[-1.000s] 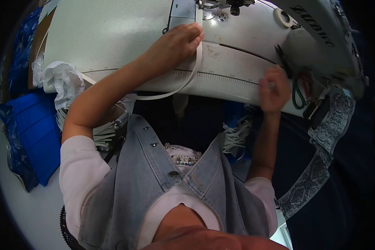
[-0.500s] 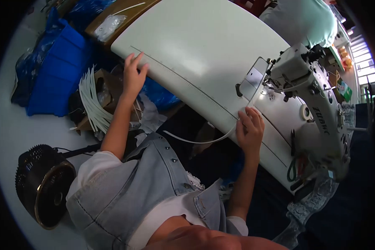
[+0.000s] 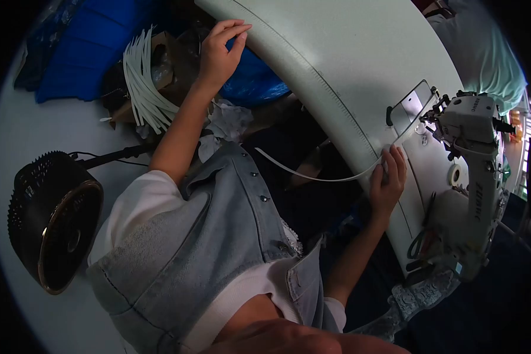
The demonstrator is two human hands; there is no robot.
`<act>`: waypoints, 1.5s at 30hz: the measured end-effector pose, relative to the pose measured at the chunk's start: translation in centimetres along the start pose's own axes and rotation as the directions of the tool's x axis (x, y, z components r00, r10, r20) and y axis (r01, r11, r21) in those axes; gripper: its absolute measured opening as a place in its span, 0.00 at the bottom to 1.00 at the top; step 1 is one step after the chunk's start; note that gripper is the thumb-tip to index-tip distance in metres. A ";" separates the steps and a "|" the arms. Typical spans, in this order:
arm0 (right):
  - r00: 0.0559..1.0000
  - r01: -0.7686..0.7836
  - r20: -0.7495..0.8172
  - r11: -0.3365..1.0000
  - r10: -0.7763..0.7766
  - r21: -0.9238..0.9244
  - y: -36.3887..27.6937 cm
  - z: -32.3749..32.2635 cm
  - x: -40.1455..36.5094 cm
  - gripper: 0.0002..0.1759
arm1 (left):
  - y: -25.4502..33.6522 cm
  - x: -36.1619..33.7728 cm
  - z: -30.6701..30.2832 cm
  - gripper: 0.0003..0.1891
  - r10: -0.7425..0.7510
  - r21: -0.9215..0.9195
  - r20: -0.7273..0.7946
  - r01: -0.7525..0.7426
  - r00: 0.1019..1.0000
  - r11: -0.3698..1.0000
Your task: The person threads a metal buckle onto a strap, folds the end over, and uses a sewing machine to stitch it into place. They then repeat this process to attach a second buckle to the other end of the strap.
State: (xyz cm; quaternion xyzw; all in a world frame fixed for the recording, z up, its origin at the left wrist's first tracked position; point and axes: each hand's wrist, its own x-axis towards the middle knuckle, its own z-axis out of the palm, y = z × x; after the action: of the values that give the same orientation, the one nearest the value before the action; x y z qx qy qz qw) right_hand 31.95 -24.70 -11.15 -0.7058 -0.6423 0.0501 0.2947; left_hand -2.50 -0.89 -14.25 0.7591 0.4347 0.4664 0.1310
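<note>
Over the near left edge of the white table (image 3: 360,65), my left hand (image 3: 221,56) has its fingers stretched out and holds nothing. My right hand (image 3: 389,180) rests at the table edge beside the sewing machine (image 3: 475,133), its fingers bent around the end of a narrow white strip (image 3: 312,177). From those fingers the strip curves leftward, its free end hanging above my lap. A shiny metal plate (image 3: 412,107) lies in the tabletop just above my right hand. The fingertips on the strip are partly hidden.
A bundle of white strips (image 3: 140,88) stands in a box at the left, near a blue bin (image 3: 85,50) and blue plastic (image 3: 251,79). A black fan (image 3: 56,221) is at the lower left. Another person (image 3: 484,53) is at the upper right. A tape roll (image 3: 454,175) lies by the machine.
The view has shifted, so the table and machine appear farther right. My left hand has moved nearer the table's edge line, its fingers closer together. My right hand stays by the machine with the strip.
</note>
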 end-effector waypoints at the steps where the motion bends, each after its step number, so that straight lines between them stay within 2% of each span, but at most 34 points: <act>1: 1.000 0.005 -0.003 1.000 -0.006 -0.010 -0.1 -0.1 -0.1 0.17 | -0.5 -0.5 0.0 0.10 -0.040 0.005 -0.023 0.040 0.999 0.999; 4: 0.999 -0.037 0.012 0.999 0.036 0.027 -0.5 -0.4 0.2 0.16 | -2.0 -2.2 -0.4 0.09 -0.219 -0.040 -0.097 0.216 0.971 0.976; 5: 0.999 -0.054 -0.001 0.997 0.055 0.047 -0.6 -0.7 0.2 0.15 | -3.7 -3.3 -0.1 0.09 -0.241 -0.097 -0.149 0.228 0.959 0.969; 7: 1.000 -0.017 -0.006 1.000 0.018 0.010 0.0 -0.9 1.1 0.14 | -5.5 -5.4 0.1 0.09 -0.413 -0.176 -0.193 0.383 0.890 0.907; 9: 0.999 0.037 -0.033 0.997 -0.035 0.064 -3.1 -0.6 4.8 0.13 | -7.8 -7.2 0.6 0.09 -0.473 -0.276 -0.282 0.402 0.835 0.873; 11: 0.997 0.073 -0.006 0.990 -0.072 0.121 -6.6 0.5 8.0 0.13 | -9.6 -8.9 1.2 0.10 -0.717 -0.291 -0.205 0.659 0.666 0.694; 12: 0.985 0.155 0.059 0.977 -0.165 0.148 -8.2 1.5 10.1 0.14 | -11.5 -10.1 2.2 0.10 -0.719 -0.306 -0.229 0.653 0.656 0.693; 15: 0.887 0.354 0.256 0.922 -0.384 0.155 -13.4 5.5 15.6 0.18 | -18.8 -16.3 6.7 0.11 -0.795 -0.326 -0.275 0.726 0.540 0.606; 16: 0.873 0.378 0.270 0.913 -0.407 0.153 -15.0 7.2 16.9 0.18 | -21.0 -19.0 8.2 0.12 -0.839 -0.358 -0.223 0.759 0.497 0.544; 17: 0.820 0.438 0.334 0.885 -0.465 0.156 -16.5 8.8 18.0 0.24 | -23.3 -21.4 9.7 0.12 -0.877 -0.383 -0.164 0.790 0.452 0.479; 18: 0.761 0.488 0.400 0.857 -0.511 0.165 -17.7 10.4 18.9 0.29 | -25.9 -24.3 11.5 0.12 -0.887 -0.392 -0.171 0.796 0.429 0.461; 19: 0.746 0.489 0.424 0.855 -0.513 0.173 -18.8 11.8 19.7 0.29 | -28.2 -27.6 13.2 0.13 -0.932 -0.462 -0.136 0.810 0.337 0.361; 20: 0.729 0.529 0.463 0.844 -0.505 0.089 -19.6 13.2 20.3 0.34 | -28.8 -30.3 13.7 0.13 -0.966 -0.520 -0.094 0.816 0.239 0.252; 21: 0.707 0.563 0.511 0.826 -0.488 0.010 -20.2 14.6 20.7 0.40 | -28.7 -31.8 13.4 0.13 -0.933 0.091 0.001 0.929 0.360 0.359; 22: 0.716 0.551 0.528 0.834 -0.457 -0.025 -20.4 15.9 21.1 0.42 | -28.5 -33.3 13.1 0.14 -0.876 0.648 0.096 0.639 0.472 0.414; 23: 0.719 0.536 0.553 0.843 -0.420 -0.057 -20.3 17.1 21.5 0.45 | -28.7 -35.4 13.5 0.14 -0.858 0.802 0.178 0.434 0.482 0.410; 24: 0.729 0.570 0.525 0.814 -0.439 -0.112 -20.0 18.5 21.7 0.47 | -28.7 -37.0 13.5 0.14 -0.885 0.794 0.189 0.465 0.425 0.392; 25: 0.740 0.562 0.521 0.817 -0.426 -0.130 -20.0 19.0 21.6 0.47 | -28.2 -38.8 13.3 0.14 -0.941 0.725 0.146 0.614 0.304 0.311; 26: 0.754 0.553 0.510 0.819 -0.414 -0.151 -20.0 19.4 21.6 0.46 | -28.3 -39.9 12.9 0.14 -0.985 0.586 0.069 0.793 0.157 0.168; 27: 0.732 0.536 0.563 0.834 -0.383 -0.130 -19.9 19.5 21.5 0.46 | -28.5 -40.7 12.9 0.15 -1.000 0.390 -0.017 0.921 -0.006 -0.012; 28: 0.739 0.536 0.555 0.833 -0.383 -0.137 -19.8 19.3 21.6 0.45 | -28.7 -41.4 12.6 0.15 -0.994 0.323 -0.049 0.940 -0.100 -0.111; 30: 0.743 0.530 0.558 0.834 -0.370 -0.153 -19.6 19.4 21.5 0.44 | -29.3 -41.9 12.6 0.17 -0.970 0.249 -0.078 0.937 -0.232 -0.244; 36: 0.717 0.572 0.577 0.804 -0.391 -0.165 -19.6 18.8 21.4 0.46 | -31.1 -44.5 14.0 0.21 -0.884 0.239 -0.141 0.851 -0.445 -0.467; 39: 0.695 0.580 0.634 0.785 -0.338 -0.217 -19.9 17.9 21.2 0.47 | -31.7 -45.8 15.7 0.24 -0.839 0.236 -0.170 0.805 -0.518 -0.545; 41: 0.678 0.627 0.638 0.740 -0.365 -0.243 -19.6 17.5 21.2 0.51 | -32.0 -46.6 16.9 0.26 -0.802 0.219 -0.194 0.772 -0.565 -0.597; 45: 0.669 0.608 0.634 0.777 -0.388 -0.165 -20.5 16.9 20.9 0.49 | -33.0 -47.5 19.6 0.30 -0.723 0.157 -0.239 0.709 -0.648 -0.688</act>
State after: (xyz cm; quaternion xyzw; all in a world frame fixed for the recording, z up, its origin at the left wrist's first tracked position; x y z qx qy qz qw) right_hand 9.93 0.87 -8.72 -0.4921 -0.8678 0.0535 -0.0435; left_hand -13.00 -14.59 -72.87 -0.0651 0.9236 -0.0154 0.3776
